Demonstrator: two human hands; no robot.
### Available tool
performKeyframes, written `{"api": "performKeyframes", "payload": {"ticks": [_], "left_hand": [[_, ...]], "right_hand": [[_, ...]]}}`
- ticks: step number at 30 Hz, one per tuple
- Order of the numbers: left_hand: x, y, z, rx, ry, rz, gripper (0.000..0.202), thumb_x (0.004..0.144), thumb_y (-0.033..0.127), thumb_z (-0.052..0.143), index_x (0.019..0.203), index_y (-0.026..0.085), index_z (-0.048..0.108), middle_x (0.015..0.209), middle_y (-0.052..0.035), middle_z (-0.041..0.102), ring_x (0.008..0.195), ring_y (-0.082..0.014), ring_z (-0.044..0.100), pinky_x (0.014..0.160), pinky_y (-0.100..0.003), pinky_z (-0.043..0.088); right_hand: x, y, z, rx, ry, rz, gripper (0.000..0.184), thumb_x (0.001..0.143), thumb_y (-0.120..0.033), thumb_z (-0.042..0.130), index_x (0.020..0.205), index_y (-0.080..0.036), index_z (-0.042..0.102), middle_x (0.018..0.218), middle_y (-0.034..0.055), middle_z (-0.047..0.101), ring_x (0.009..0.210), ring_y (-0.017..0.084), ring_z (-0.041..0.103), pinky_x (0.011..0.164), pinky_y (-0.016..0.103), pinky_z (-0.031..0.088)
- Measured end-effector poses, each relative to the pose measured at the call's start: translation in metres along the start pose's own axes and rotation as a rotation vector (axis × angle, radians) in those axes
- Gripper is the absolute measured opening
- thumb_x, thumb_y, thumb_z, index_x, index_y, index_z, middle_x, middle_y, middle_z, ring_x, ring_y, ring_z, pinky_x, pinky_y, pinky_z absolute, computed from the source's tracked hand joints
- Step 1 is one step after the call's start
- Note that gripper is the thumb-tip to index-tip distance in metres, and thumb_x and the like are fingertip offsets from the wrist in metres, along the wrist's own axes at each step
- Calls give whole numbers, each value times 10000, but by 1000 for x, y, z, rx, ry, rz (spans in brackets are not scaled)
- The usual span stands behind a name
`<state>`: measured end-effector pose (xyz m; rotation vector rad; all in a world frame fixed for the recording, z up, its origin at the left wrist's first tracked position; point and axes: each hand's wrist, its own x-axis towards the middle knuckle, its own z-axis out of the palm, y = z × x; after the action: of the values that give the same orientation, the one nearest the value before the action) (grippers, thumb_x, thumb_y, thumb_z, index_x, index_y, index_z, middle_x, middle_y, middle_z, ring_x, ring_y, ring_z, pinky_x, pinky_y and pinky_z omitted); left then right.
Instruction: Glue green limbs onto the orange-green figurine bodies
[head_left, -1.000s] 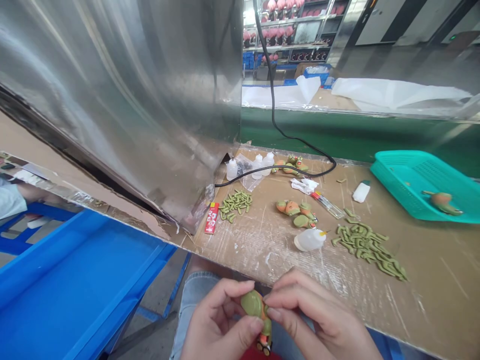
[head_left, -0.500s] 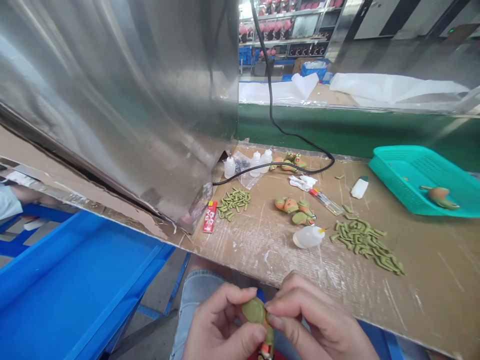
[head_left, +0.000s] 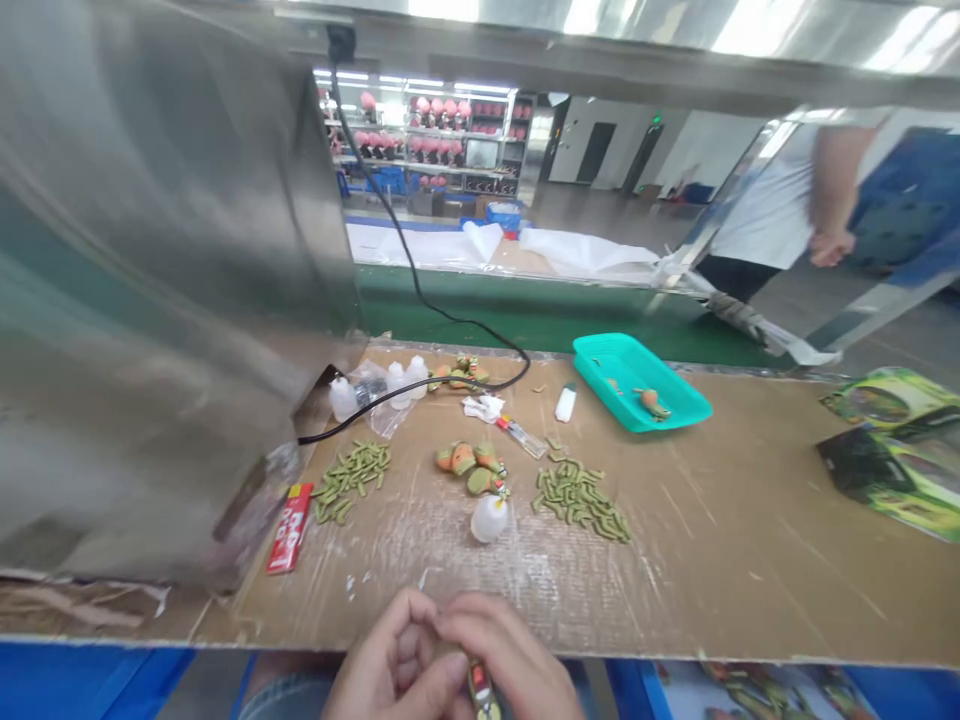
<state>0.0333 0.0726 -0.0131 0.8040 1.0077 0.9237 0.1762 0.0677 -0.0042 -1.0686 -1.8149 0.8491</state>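
At the bottom edge, below the table's front edge, my left hand (head_left: 394,665) and my right hand (head_left: 510,660) are closed together around a small toy figure (head_left: 480,690); only a thin orange and green part of it shows between my fingers. On the cardboard-covered table (head_left: 712,540) in front of them lie a small white glue bottle (head_left: 489,518), a cluster of green and orange toy figures (head_left: 469,462), and two piles of green toy parts (head_left: 581,495) (head_left: 349,480).
A large metal housing (head_left: 150,300) fills the left. A black cable (head_left: 420,300) runs across the table. A teal basket (head_left: 637,380) holds a figure. A red packet (head_left: 289,525), several small bottles (head_left: 375,385) and printed boxes (head_left: 889,445) lie about. A person (head_left: 787,205) stands at back right.
The view has swung up and to the right, so the table looks farther away and my hands sit lower in the picture. A person and printed boxes have come into view at right.
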Motion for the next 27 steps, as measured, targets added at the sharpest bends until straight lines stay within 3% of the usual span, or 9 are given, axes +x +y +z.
{"api": "performKeyframes", "payload": {"ticks": [3,6,9,11,14,16,20,22,27], "left_hand": [[30,5,0,378,69,153,339,760,434,600,1015,225,527,674,17,594,506,-155,579,395,-236,427],[64,25,-10,741,207,349,344,795,302,543,1116,179,550,1025,-118,598,843,-255,612,681,-383,523],[93,41,-17,841,218,441,450,783,187,507,1232,162,527,1274,-161,495,1109,-316,498,903,-481,422],[105,47,-16,889,207,484,502,754,131,515,1253,190,529,1272,-131,534,1179,-315,448,997,-505,322],[115,50,-8,920,179,526,491,742,93,506,1206,236,581,1185,-84,622,1115,-277,513,987,-450,337],[118,51,-4,919,186,530,425,749,96,488,1117,243,642,1030,-73,674,957,-261,588,886,-415,411],[115,51,-9,866,249,514,308,730,142,519,971,246,680,793,-31,615,682,-227,573,704,-374,448],[109,50,-17,809,286,500,263,721,171,545,946,233,668,778,-16,567,655,-221,553,667,-364,446],[85,48,-41,605,342,415,189,680,284,664,841,188,647,800,-25,576,719,-239,565,652,-352,445]], "right_hand": [[-5,31,-31,-294,174,66,339,781,-208,514,1104,-307,522,1069,-14,606,982,150,582,840,237,469],[-16,67,-85,-562,363,205,263,838,-316,529,1092,-254,557,1088,53,627,998,234,590,851,394,488],[-26,92,-136,-696,482,229,263,789,-331,563,980,-160,622,958,150,659,874,346,602,756,563,477],[-28,97,-149,-760,539,195,299,759,-343,579,974,-140,622,977,183,643,907,390,566,782,628,427],[-18,91,-121,-683,552,139,297,829,-358,540,1076,-195,559,1052,131,614,984,323,547,845,519,445],[-7,86,-81,-341,527,144,290,845,-318,533,1123,-239,518,1052,85,611,898,250,585,768,390,495],[19,83,-12,-224,413,73,623,612,-188,635,1215,-236,486,1098,62,610,877,237,615,678,296,527],[30,84,2,-202,398,70,658,554,-134,621,1197,-227,514,1112,61,612,964,263,595,789,330,510],[41,75,5,-84,382,135,284,696,-184,567,977,-217,591,967,52,630,906,239,594,800,342,476]]}}
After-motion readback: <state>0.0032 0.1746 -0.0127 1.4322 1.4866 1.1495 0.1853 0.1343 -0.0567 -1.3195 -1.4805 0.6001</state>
